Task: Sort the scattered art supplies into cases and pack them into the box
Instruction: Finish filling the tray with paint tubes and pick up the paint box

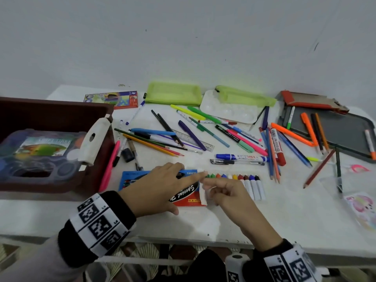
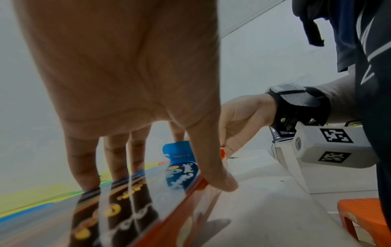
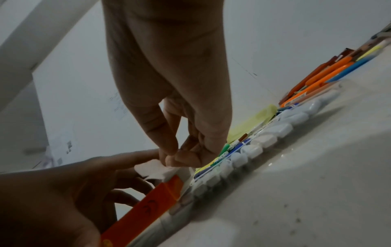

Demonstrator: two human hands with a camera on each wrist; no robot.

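Between the two hands: crayon box [image 1: 188, 195], red and blue, is seen lying flat on the white counter [image 1: 264, 216], with its white end flap [image 1: 203, 195] turned up.
Left hand [image 1: 162, 187]: it is laid on top of the crayon box with straight fingers [image 2: 82, 160] pressed on the lid and the thumb set against the near red edge; nothing is gripped.
Right hand [image 1: 230, 197]: the white end flap is pinched between thumb and curled fingers [image 3: 167, 142] at the open end of the box.
Just right of the right fingers: a row of crayons [image 1: 247, 185] with white wrappers and coloured tips is held in a tray that sticks out of the open end of the box.
Beyond both hands: loose pens, pencils and markers [image 1: 240, 157] are scattered over the counter, with a clear ruler [image 1: 195, 140] among them.
Farther back: two green pouches [image 1: 175, 94] and a white paint palette [image 1: 230, 110] are lined up near the wall.
Left of the left hand: a dark brown box [image 1: 50, 110] is stood on the counter, with a paint set [image 1: 40, 153] inside it.
Far right of the right hand: a grey tray [image 1: 343, 131] is seen with orange markers in it.
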